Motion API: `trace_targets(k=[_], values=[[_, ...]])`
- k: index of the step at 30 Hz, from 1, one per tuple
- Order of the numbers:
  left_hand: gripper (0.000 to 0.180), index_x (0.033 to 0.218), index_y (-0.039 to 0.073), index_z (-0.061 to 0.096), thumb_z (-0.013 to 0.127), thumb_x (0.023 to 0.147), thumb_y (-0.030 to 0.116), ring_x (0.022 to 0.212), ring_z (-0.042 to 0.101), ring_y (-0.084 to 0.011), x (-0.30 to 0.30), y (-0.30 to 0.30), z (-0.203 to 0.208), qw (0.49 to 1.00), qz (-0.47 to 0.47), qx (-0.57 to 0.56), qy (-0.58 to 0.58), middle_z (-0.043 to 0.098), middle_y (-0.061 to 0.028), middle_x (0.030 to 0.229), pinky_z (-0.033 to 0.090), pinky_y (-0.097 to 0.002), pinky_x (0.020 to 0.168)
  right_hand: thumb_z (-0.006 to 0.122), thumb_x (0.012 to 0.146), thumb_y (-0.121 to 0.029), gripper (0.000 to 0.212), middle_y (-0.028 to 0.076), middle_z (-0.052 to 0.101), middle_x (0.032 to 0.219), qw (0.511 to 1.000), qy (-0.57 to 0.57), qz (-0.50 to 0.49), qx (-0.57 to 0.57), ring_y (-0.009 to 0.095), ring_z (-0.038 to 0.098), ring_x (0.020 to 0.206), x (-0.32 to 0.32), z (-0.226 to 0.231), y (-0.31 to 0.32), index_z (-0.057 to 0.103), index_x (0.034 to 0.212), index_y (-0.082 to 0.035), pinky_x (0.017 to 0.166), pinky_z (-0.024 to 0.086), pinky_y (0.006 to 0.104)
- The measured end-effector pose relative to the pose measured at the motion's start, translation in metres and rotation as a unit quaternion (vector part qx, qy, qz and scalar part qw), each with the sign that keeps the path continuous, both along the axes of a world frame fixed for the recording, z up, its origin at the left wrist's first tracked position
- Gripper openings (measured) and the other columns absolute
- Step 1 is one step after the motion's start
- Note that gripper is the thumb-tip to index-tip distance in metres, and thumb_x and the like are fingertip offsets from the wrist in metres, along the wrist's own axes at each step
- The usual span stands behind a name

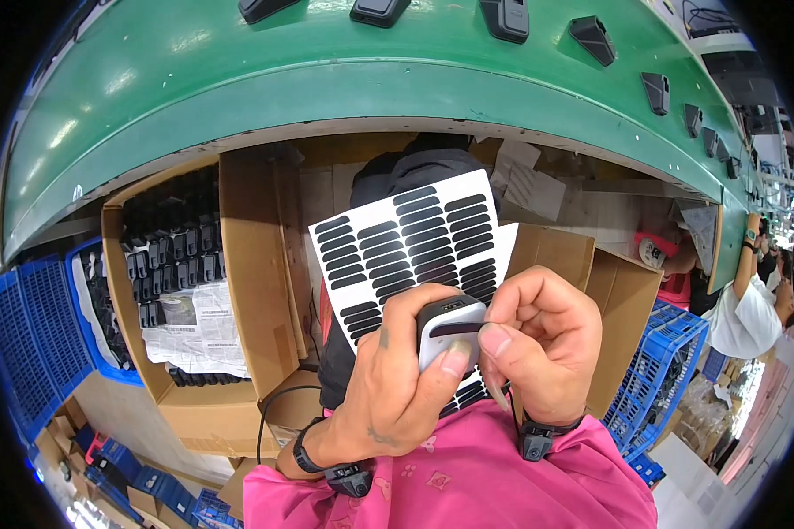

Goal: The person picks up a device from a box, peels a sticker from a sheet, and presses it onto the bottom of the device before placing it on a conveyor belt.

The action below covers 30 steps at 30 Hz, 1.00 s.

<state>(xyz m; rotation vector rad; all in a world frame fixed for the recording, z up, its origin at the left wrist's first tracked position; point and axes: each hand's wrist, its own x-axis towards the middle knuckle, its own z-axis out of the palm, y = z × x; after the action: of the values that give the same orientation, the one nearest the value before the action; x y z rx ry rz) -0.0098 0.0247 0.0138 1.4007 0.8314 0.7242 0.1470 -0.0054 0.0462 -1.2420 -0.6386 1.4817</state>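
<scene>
My left hand [384, 401] is closed around a small device with a black body and a silver-grey face [432, 348], its thumb pressed on the face. A narrow black sticker [454, 330] runs across that face. At the sticker's right end, the thumb and forefinger of my right hand [547, 353] pinch together, touching the device's edge. Beneath both hands, on my lap, lies a white sheet [355, 294] carrying columns of black rounded stickers, with gaps where some are gone. The hands cover its lower part.
Black devices [505, 19] stand spaced along the green bench [326, 88] ahead. An open carton [256, 264] of black devices and paper sits at left, beside blue crates [40, 331]. Another carton [622, 322] and blue crate [653, 379] are at right, with a co-worker's white sleeve [745, 317] beyond.
</scene>
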Motion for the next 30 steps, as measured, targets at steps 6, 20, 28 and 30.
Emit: trace_targets(k=[6,20,28,30], values=[[0.041,0.123,-0.008,0.038,0.052,0.09,0.012,0.074,0.065,-0.0293,0.0,-0.0008,-0.0017,1.0,0.006,-0.003,0.008,0.063,-0.0205,0.091,0.051,-0.0357,0.067,0.061,0.085,0.005,0.01,0.003,0.062,0.075,0.999,-0.03,-0.007,-0.01,0.002,0.056,0.063,-0.0021,0.0008,0.0005,0.055,0.092,0.006,0.054,0.044,0.0165],[0.039,0.119,-0.009,0.041,0.054,0.089,0.011,0.072,0.065,-0.0306,0.0018,-0.0038,-0.0051,0.998,0.037,0.046,0.026,0.063,-0.0202,0.091,0.051,-0.0359,0.065,0.062,0.084,0.002,0.011,0.006,0.059,0.072,0.995,-0.098,-0.023,-0.007,0.004,0.053,0.052,-0.0096,-0.0009,0.0015,0.052,0.088,0.005,0.045,0.042,0.0176],[0.039,0.119,-0.009,0.043,0.055,0.088,0.011,0.071,0.065,-0.0329,0.0026,-0.0049,-0.0085,0.994,0.052,0.089,0.034,0.062,-0.0209,0.092,0.051,-0.0374,0.065,0.06,0.084,0.004,0.009,0.008,0.061,0.074,0.994,-0.112,-0.018,0.005,0.005,0.056,0.054,-0.0104,-0.0021,0.0022,0.051,0.087,0.005,0.047,0.045,0.0187],[0.04,0.119,-0.009,0.043,0.056,0.087,0.011,0.071,0.064,-0.0334,0.0038,-0.0049,-0.0082,0.992,0.057,0.104,0.05,0.062,-0.0209,0.092,0.052,-0.0376,0.065,0.061,0.084,0.004,0.009,0.006,0.062,0.073,0.994,-0.104,-0.024,0.002,0.005,0.058,0.059,-0.01,-0.0041,0.0019,0.053,0.087,0.005,0.051,0.047,0.0182]])
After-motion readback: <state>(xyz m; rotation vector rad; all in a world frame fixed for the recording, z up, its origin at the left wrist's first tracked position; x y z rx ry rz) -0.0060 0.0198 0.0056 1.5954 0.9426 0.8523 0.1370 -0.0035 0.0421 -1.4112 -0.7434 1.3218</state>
